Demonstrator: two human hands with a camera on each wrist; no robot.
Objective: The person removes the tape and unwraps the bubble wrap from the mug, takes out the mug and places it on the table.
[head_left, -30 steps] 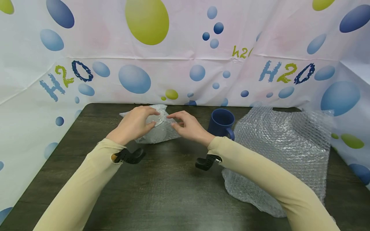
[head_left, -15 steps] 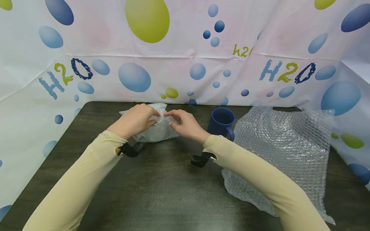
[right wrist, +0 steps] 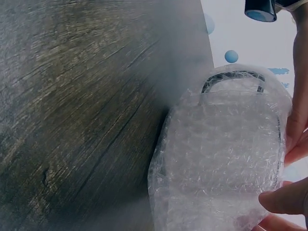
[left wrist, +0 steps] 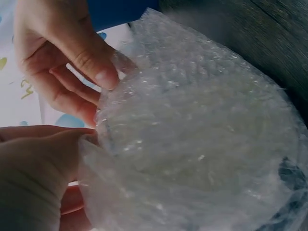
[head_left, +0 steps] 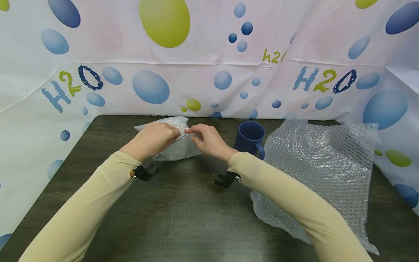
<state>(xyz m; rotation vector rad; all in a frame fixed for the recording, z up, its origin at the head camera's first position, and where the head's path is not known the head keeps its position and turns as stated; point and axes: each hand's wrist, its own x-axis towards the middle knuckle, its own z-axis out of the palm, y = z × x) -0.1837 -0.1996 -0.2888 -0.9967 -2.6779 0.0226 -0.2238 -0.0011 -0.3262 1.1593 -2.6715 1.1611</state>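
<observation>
A mug-sized item in bubble wrap (head_left: 178,150) sits at the back of the table, left of centre. Through the wrap, the right wrist view shows a dark-edged, handle-like loop (right wrist: 234,75); the rest of what is inside looks pale and blurred. My left hand (head_left: 153,139) pinches the wrap at its upper edge, its fingers partly hidden behind it. From the other side my right hand (head_left: 212,141) holds the same edge between thumb and fingers, the thumb (right wrist: 284,198) lying on the wrap. Both hands' fingertips are close together.
A blue mug (head_left: 250,137) stands right of my right hand, handle toward me. Beyond it a large loose sheet of bubble wrap (head_left: 320,174) covers the table's right side. A printed curtain (head_left: 196,87) hangs behind the dark table (head_left: 183,218).
My left hand's thumb and fingers have closed together on the wrap. My right hand has moved slightly left, toward the left hand. The mug and loose sheet stay put.
</observation>
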